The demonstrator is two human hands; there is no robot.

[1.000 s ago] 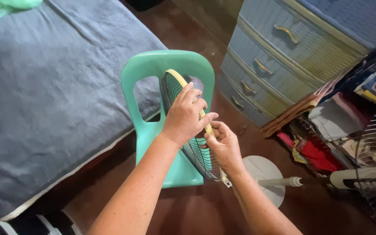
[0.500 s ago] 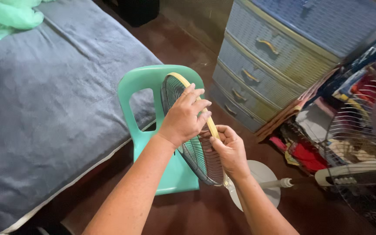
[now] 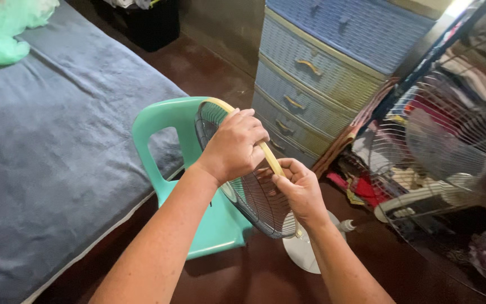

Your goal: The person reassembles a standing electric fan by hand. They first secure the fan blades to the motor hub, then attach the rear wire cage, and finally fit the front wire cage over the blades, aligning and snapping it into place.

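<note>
I hold a round wire fan grille (image 3: 260, 205) with a yellowed plastic rim, edge-on in front of me. My left hand (image 3: 233, 147) is closed over the upper part of the rim. My right hand (image 3: 301, 190) pinches the rim lower down, thumb on top. The grille hangs above a mint-green plastic chair (image 3: 161, 121). To the right stands the rest of the fan (image 3: 451, 157), with its rear wire guard and blades, tilted on a white pole and round white base (image 3: 298, 253).
A bed with a grey-blue cover (image 3: 57, 152) fills the left side, with green cloth (image 3: 1, 28) at its far corner. A blue woven-look drawer chest (image 3: 322, 73) stands behind the chair. Stacked clothes and fabrics (image 3: 378, 169) lie at right. The floor is dark red.
My view has swung right and up, bringing the fan's guard and blades into sight. My left hand has closed more tightly over the rim. My right hand keeps its pinch.
</note>
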